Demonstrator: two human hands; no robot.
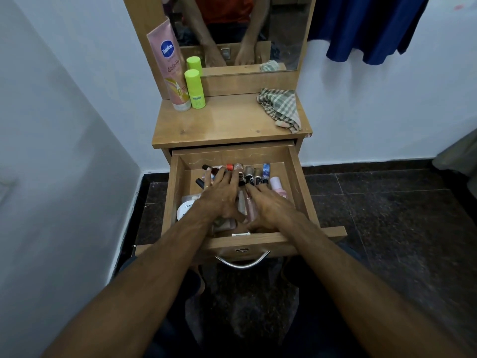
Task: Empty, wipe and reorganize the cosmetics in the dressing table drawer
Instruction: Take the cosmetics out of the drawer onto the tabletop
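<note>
On wooden tabletop [227,122], checked cloth [280,107].

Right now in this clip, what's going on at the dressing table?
A person has both hands in the open wooden drawer of the dressing table. The left hand lies spread over small cosmetic bottles, and the right hand rests with its fingers on a row of dark nail polish bottles. The drawer looks full of cosmetics. On the tabletop stand a pink lotion tube and a lime green bottle; a checked green cloth lies unused at the right.
</note>
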